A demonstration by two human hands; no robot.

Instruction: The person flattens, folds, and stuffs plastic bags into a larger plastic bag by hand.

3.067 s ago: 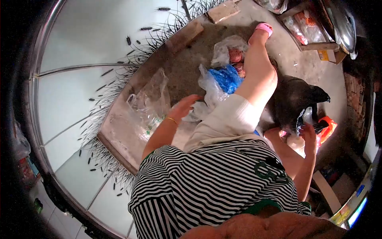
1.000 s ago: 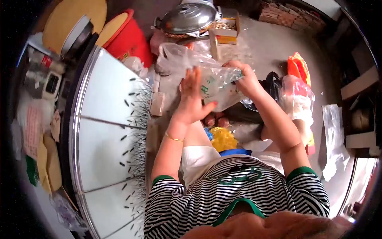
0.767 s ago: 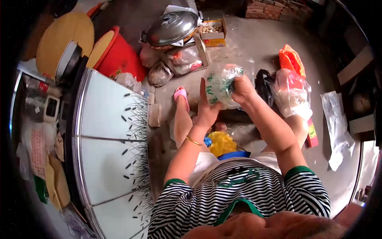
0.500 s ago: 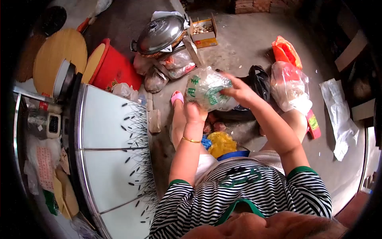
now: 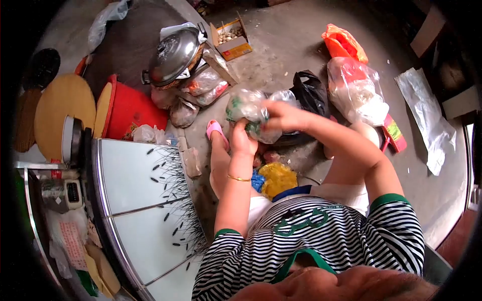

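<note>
A clear plastic bag (image 5: 246,104) with green printing is bunched up between my two hands in front of my knees. My left hand (image 5: 244,138), with a gold bangle on its wrist, grips the bag from below. Over the bag's right side lies my right hand (image 5: 285,118), somewhat blurred, its fingers closed on the plastic. Below the hands a yellow plastic bag (image 5: 277,179) and a small blue bag (image 5: 257,180) lie by my lap. Several round reddish things, partly hidden, show just above them. Just beyond my right hand stands a black plastic bag (image 5: 310,93).
A glass-topped table (image 5: 135,175) flanks my left side. Ahead are a lidded wok (image 5: 173,55), a red bucket (image 5: 138,110), filled bags (image 5: 206,83) and a box (image 5: 233,40) of small round items. To the right lie an orange bag (image 5: 344,42), a clear bag (image 5: 359,95) and a silvery sheet (image 5: 427,120).
The bag is crumpled smaller and its printing is less spread out. My right hand has come down and left across it. The whole view has turned slightly.
</note>
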